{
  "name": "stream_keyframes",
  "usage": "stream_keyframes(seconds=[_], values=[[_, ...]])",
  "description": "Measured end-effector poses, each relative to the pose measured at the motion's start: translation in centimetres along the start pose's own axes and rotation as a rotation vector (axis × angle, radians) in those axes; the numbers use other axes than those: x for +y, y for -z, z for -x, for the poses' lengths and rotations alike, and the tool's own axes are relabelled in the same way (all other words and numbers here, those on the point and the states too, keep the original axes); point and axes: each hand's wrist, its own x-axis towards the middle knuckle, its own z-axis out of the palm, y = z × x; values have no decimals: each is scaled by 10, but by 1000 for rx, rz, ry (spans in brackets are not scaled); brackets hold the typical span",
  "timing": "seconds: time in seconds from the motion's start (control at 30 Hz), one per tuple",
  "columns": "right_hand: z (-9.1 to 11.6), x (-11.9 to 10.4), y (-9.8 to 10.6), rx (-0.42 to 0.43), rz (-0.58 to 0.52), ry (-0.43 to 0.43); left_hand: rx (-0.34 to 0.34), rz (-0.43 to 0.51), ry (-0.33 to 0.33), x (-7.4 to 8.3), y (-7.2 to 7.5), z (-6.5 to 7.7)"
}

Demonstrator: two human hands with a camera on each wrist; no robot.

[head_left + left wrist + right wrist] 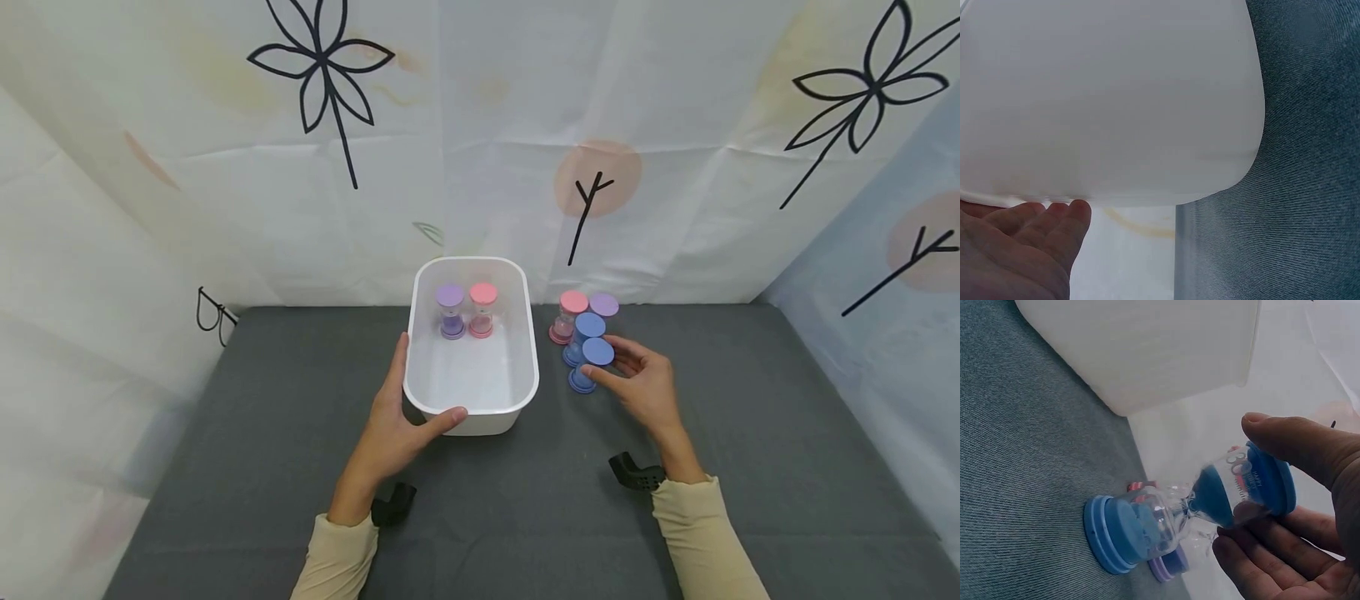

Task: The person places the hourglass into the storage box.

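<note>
My left hand (pixel 393 425) spans the near left corner of a white plastic bin (pixel 472 392). Its straight fingers lie along the left wall, and the thumb rests at the front rim. In the left wrist view, the fingertips (pixel 1075 212) touch the bin's wall (pixel 1116 112). My right hand (pixel 645 383) holds the nearest blue hourglass (pixel 597 352) by its top, thumb on one side and fingers on the other. In the right wrist view, this hourglass (pixel 1210 494) has blue sand in both bulbs, and its base is close to the tabletop. Another blue hourglass (pixel 589 325) stands right behind it.
Inside the bin, a purple hourglass (pixel 451 312) and a pink hourglass (pixel 482 310) stand upright. Another pink hourglass (pixel 572 304) and purple hourglass (pixel 603 304) stand behind the blue ones. A patterned cloth (pixel 487 167) hangs behind the grey tabletop (pixel 510 517).
</note>
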Motion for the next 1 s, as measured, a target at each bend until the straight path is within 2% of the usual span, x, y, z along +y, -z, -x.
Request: stream_keyframes(seconds=[0.47, 0.63, 1.0], values=[[0, 2, -2, 49, 13, 20, -4, 3, -6, 1, 0, 0], [3, -6, 2, 61, 11, 39, -4, 5, -12, 2, 0, 0], [10, -36, 12, 99, -75, 111, -3, 7, -17, -1, 0, 0]])
